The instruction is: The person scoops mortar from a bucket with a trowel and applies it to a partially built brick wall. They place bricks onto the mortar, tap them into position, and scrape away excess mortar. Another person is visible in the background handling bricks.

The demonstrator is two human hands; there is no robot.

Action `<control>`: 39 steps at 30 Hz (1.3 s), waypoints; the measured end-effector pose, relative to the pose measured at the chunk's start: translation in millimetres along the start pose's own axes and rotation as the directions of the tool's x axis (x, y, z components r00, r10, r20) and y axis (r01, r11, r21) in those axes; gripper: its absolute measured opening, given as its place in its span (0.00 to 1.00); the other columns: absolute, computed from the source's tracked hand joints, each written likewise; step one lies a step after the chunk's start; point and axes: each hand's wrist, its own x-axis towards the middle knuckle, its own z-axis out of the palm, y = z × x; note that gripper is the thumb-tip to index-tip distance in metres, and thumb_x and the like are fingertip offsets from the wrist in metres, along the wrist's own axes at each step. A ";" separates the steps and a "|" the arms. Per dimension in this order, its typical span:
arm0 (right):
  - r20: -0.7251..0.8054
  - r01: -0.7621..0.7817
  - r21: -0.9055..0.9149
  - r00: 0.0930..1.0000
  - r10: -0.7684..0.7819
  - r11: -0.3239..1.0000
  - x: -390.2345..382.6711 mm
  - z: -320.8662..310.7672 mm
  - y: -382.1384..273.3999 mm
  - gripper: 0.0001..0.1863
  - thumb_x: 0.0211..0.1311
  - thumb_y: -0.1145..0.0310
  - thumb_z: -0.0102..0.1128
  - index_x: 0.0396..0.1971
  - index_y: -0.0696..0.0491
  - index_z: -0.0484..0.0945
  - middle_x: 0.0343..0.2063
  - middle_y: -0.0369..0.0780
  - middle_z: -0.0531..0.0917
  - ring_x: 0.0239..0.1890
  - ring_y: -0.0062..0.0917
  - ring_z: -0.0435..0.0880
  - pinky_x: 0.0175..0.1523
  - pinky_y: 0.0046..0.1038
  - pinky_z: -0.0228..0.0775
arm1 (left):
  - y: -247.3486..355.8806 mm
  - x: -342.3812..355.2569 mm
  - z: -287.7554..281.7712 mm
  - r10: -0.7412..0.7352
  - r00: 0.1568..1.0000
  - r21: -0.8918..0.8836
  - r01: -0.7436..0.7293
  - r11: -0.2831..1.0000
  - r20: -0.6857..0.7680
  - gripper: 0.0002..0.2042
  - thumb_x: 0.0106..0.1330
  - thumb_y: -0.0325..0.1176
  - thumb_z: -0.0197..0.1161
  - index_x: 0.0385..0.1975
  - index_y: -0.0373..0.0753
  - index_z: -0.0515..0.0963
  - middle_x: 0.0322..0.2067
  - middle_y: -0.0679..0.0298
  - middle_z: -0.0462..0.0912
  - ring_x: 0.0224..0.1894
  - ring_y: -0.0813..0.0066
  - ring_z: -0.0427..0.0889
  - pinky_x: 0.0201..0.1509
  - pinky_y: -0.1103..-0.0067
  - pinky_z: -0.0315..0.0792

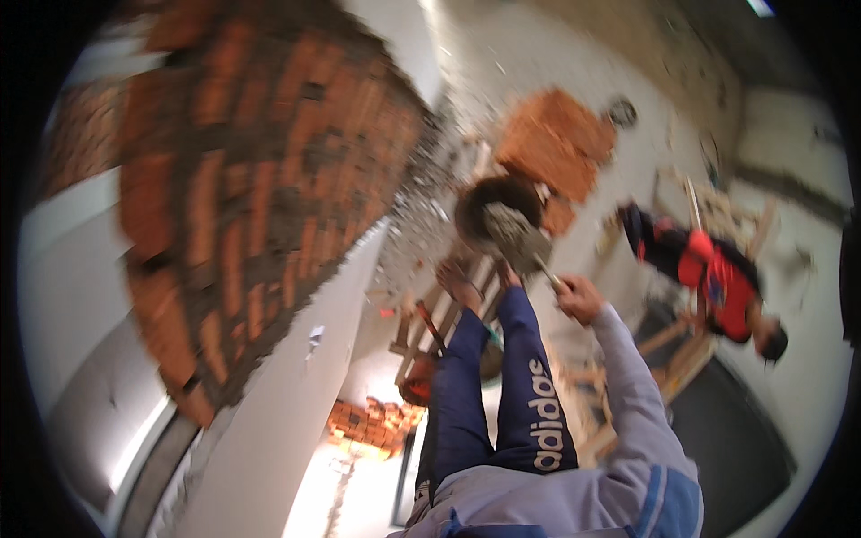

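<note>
My right hand (pixel 581 299) is closed around the pale handle of a trowel (pixel 545 266). Wet grey mortar (pixel 517 229) is heaped on its blade. The blade appears over the near right side of a dark round tub (pixel 473 213), hiding part of its inside. On the left rises a brick wall (pixel 260 170) of orange bricks with rough grey joints and an uneven edge. My left hand does not show.
My feet (pixel 459 285) stand on narrow planks. Orange bricks (pixel 556 139) are stacked beyond the tub, and rubble (pixel 414 235) lies along the wall's foot. A person in red (pixel 722 291) is at the right beside timber (pixel 668 336). More bricks (pixel 372 425) are piled at lower left.
</note>
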 end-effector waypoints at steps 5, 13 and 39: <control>0.201 0.103 -0.307 0.979 -0.041 0.946 -101.3 -29.8 -211.5 0.08 0.43 0.75 0.60 0.27 0.55 0.75 0.15 0.32 0.70 0.14 0.17 0.69 0.19 0.24 0.61 | -44.8 41.0 -7.4 -0.125 0.992 0.178 0.128 0.976 -0.026 0.38 0.59 0.55 0.67 0.58 0.30 0.65 0.55 0.38 0.65 0.59 0.36 0.63 0.59 0.48 0.58; 0.594 0.713 -0.701 0.595 -0.542 0.014 -79.2 7.5 -551.3 0.06 0.55 0.72 0.53 0.22 0.56 0.67 0.17 0.38 0.69 0.22 0.23 0.69 0.29 0.32 0.62 | -37.7 60.3 -30.3 -0.329 0.944 0.103 0.331 0.938 -0.033 0.37 0.61 0.53 0.64 0.62 0.31 0.64 0.59 0.37 0.62 0.61 0.36 0.62 0.60 0.46 0.57; 0.064 0.243 -0.967 0.542 -0.838 0.083 -24.2 191.0 -511.9 0.24 0.60 0.69 0.52 0.56 0.59 0.62 0.45 0.55 0.74 0.44 0.55 0.78 0.50 0.49 0.70 | -22.8 58.4 -20.7 -0.439 0.897 0.009 0.440 0.898 -0.059 0.38 0.66 0.54 0.53 0.68 0.34 0.56 0.71 0.47 0.50 0.74 0.48 0.45 0.73 0.54 0.41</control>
